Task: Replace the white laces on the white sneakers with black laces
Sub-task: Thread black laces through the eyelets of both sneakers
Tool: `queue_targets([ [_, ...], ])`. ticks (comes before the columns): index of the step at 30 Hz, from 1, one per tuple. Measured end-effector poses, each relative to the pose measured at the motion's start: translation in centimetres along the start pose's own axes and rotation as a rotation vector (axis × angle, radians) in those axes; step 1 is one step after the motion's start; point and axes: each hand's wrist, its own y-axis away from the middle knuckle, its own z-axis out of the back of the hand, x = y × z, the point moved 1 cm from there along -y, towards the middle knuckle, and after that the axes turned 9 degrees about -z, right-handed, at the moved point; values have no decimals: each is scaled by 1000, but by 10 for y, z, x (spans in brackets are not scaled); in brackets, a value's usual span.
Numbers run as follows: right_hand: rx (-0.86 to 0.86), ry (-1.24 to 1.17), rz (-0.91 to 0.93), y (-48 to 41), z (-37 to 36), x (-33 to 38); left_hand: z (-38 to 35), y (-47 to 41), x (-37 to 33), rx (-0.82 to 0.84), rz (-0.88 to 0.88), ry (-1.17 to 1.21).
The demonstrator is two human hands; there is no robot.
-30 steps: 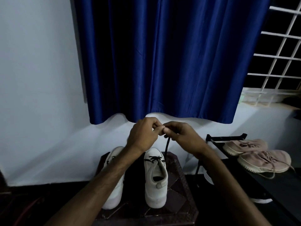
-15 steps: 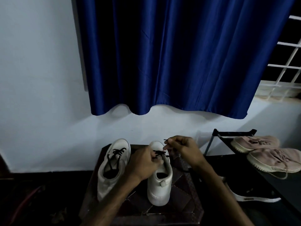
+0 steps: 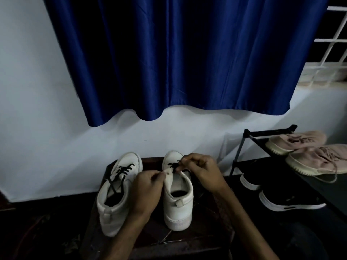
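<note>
Two white sneakers stand side by side on a dark low table, toes toward the wall. The left sneaker carries a loose black lace across its eyelets. On the right sneaker a black lace crosses only near the toe. My left hand pinches the left eyelet edge of the right sneaker between thumb and fingers. My right hand pinches the black lace's end just above the shoe's toe eyelets.
A blue curtain hangs over the white wall behind. A black shoe rack at the right holds a pink pair on top and black shoes with white soles below. A window grille shows at the upper right.
Both hands came down from above the shoe, where they held the lace pulled up, to the right sneaker's eyelets. The view tilted down and shifted a little to the right.
</note>
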Motion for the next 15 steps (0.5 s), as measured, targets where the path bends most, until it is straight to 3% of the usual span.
queue_targets([
  [7,108,508,152,-4,-3,9,-3,-1,6,-6,16,43],
  [15,60,955,203,-1,-8,21,-1,-1,8,-4,1,41],
])
